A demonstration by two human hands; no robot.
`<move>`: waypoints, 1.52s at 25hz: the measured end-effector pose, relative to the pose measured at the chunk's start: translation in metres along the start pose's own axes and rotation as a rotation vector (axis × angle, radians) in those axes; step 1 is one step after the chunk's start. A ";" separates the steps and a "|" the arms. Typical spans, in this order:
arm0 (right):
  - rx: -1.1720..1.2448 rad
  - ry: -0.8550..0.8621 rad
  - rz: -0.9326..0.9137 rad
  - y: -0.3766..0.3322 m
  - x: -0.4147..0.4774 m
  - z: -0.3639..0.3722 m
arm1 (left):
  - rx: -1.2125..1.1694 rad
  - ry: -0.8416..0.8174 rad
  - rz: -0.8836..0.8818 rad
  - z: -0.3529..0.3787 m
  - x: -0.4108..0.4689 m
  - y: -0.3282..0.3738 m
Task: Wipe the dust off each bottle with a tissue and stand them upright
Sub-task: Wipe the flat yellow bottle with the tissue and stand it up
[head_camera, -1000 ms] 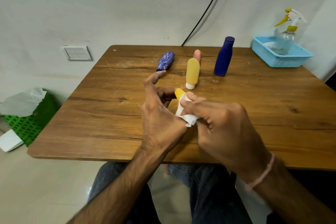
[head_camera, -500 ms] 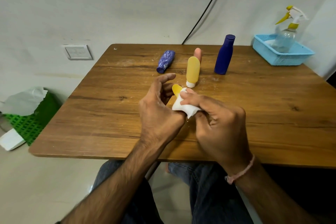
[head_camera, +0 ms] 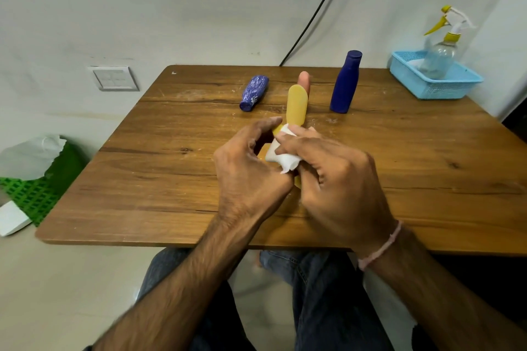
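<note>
My left hand (head_camera: 248,171) grips a small yellow bottle (head_camera: 277,129) over the table's middle; most of it is hidden by my fingers. My right hand (head_camera: 336,179) pinches a white tissue (head_camera: 281,154) against that bottle. Behind my hands a yellow tube (head_camera: 297,105) stands on its cap, with a pink tube (head_camera: 304,80) just behind it. A dark blue bottle (head_camera: 345,82) stands upright to the right. A patterned blue bottle (head_camera: 253,92) lies on its side at the back left.
A light blue basket (head_camera: 436,85) holding a clear spray bottle (head_camera: 440,48) sits at the wooden table's (head_camera: 159,168) back right corner. A green crate (head_camera: 37,194) with white paper stands on the floor to the left. A black cable (head_camera: 316,8) runs down the wall.
My left fingers, splayed a second ago, have curled round the small yellow bottle. The tissue in my right hand has shifted along the bottle, and both hands moved slightly away from me.
</note>
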State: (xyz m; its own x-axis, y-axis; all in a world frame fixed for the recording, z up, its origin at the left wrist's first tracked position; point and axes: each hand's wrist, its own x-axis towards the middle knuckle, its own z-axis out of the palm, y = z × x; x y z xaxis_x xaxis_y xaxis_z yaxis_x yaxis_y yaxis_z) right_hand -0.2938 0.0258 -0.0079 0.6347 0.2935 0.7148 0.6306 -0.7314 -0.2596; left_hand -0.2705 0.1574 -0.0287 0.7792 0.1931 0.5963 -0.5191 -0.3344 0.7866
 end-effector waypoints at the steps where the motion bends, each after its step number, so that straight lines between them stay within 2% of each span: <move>1: 0.009 0.007 -0.021 0.001 -0.005 -0.005 | 0.008 -0.001 -0.005 -0.001 -0.001 -0.001; 3: 0.026 0.083 -0.036 0.002 -0.013 -0.017 | 0.031 -0.006 -0.014 -0.003 -0.002 -0.003; 5: 0.016 0.185 0.028 0.006 -0.018 -0.025 | 0.068 -0.008 -0.028 -0.004 -0.002 -0.003; 7: 0.055 0.216 0.176 0.013 -0.017 -0.024 | 0.109 -0.011 -0.039 -0.004 -0.001 -0.004; 10: 0.240 0.180 0.447 0.015 -0.008 -0.009 | 0.111 -0.024 -0.035 -0.004 -0.002 -0.003; 12: 0.380 0.188 0.519 0.008 -0.002 0.001 | 0.093 -0.021 -0.024 -0.004 -0.003 -0.003; 14: 0.448 0.229 0.428 -0.001 -0.007 0.011 | 0.076 -0.011 -0.023 -0.004 -0.001 -0.005; 16: 0.395 0.261 0.343 0.001 -0.020 0.021 | 0.101 -0.023 0.004 -0.007 0.001 -0.008; 18: 0.300 0.267 0.354 0.013 -0.033 0.032 | 0.133 -0.019 0.003 -0.011 0.003 -0.010; 22: 0.262 0.220 0.486 0.023 -0.034 0.042 | 0.146 0.001 -0.118 -0.019 0.014 -0.013; 24: 0.242 0.274 0.446 0.014 -0.020 0.043 | 0.112 -0.015 -0.195 -0.020 0.018 -0.018; 26: 0.191 0.295 0.310 0.006 -0.009 0.046 | 0.015 -0.034 -0.292 -0.021 0.021 -0.023; 28: 0.105 0.177 0.152 0.009 -0.013 0.053 | -0.097 -0.018 -0.421 -0.021 0.022 -0.026; 31: 0.007 0.000 0.057 0.029 -0.037 0.058 | -0.203 0.037 -0.608 -0.026 0.029 -0.029; 35: 0.000 -0.076 0.074 0.048 -0.056 0.050 | -0.250 0.097 -0.729 -0.029 0.046 -0.039; 38: 0.026 -0.026 0.195 0.052 -0.054 0.044 | -0.258 0.124 -0.762 -0.031 0.061 -0.043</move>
State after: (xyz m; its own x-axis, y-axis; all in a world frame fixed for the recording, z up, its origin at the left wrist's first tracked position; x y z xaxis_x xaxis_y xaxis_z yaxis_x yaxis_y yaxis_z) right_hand -0.2754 -0.0009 -0.0890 0.7572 0.1643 0.6322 0.5059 -0.7597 -0.4086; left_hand -0.2114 0.2118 -0.0215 0.9142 0.3880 -0.1165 0.0620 0.1502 0.9867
